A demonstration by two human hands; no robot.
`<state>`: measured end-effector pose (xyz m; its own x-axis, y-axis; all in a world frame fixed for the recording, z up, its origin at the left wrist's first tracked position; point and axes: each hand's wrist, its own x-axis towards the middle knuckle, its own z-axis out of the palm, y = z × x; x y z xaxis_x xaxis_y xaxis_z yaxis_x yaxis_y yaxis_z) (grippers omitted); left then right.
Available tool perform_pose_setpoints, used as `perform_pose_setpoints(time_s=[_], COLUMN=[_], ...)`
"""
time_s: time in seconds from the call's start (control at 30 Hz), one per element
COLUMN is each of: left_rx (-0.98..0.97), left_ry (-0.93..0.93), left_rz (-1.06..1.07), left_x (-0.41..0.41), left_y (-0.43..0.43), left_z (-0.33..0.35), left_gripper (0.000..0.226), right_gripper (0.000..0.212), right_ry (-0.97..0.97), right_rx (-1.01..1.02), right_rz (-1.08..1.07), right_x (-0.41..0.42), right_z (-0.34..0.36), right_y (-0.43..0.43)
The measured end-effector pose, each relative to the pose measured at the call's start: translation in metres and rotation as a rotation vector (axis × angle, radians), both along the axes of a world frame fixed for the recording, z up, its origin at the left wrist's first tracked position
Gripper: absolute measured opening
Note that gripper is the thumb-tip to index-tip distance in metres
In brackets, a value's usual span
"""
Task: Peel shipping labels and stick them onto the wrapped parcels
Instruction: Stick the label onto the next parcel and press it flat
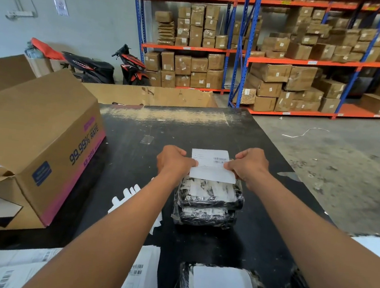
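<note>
2 pinches hold the shipping label (210, 165): left hand (174, 160) on its left edge, right hand (249, 164) on its right, just above 2 stacked wrapped parcels (209, 200) on the black table (134, 161). Peeling seems underway; next needs lowering it square.

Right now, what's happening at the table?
A person pinches a label by its side edges, left hand and right hand, above a stack of two black wrapped parcels on the table. It is not stuck down yet. A nearer parcel already carries one; loose labels lie near left.
</note>
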<state>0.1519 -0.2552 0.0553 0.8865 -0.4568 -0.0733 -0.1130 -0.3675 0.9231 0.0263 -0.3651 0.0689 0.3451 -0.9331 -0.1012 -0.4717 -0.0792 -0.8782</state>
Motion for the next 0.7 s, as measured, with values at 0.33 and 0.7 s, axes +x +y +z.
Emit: perform_pose_setpoints(time_s=[0.33, 0.7], left_rx=[0.045, 0.1], left_ry=[0.035, 0.077], left_rz=[-0.002, -0.009], left_x=[0.0015, 0.0035], left_y=[-0.004, -0.0016], left_z=[-0.0033, -0.0049], left_gripper=[0.035, 0.025], right_gripper=[0.027, 0.028], right_ry=[0.045, 0.093], right_rx=[0.029, 0.04], right_rz=[-0.009, -0.001], right_x=[0.0029, 0.0069], right_z=[-0.0058, -0.0105], right_y=[-0.0052, -0.007])
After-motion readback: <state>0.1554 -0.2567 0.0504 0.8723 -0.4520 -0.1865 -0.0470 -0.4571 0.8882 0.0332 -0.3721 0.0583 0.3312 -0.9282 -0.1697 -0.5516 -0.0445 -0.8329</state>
